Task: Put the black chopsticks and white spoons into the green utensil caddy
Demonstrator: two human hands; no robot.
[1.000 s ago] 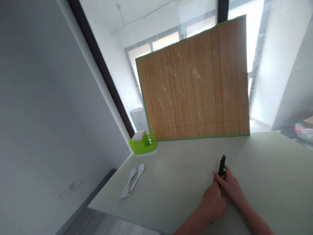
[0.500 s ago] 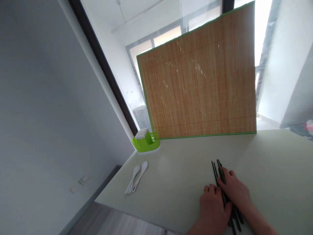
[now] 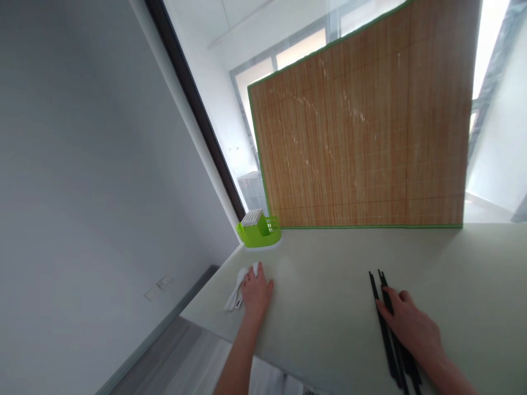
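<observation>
Black chopsticks (image 3: 385,323), several together, lie lengthwise on the white table at the lower right. My right hand (image 3: 411,323) rests on them from the right side, its thumb and fingers closed about part of the bundle. Farther left, my left hand (image 3: 256,293) reaches over the white spoons (image 3: 237,288). Its fingers are stretched over the right-hand spoon, with the thumb apart. Part of that spoon is hidden under the hand, and I cannot tell whether the fingers press on it.
A lime-green utensil holder (image 3: 258,235) with a white slotted part stands at the table's (image 3: 321,285) far left corner. Behind the table, a bamboo mat (image 3: 362,137) with green edging stands against the glass. A grey wall (image 3: 102,192) rises on the left.
My left hand has let go of the chopsticks and moved left to the spoons. My right hand stays on the chopsticks, which now lie a little more spread. The view has shifted slightly.
</observation>
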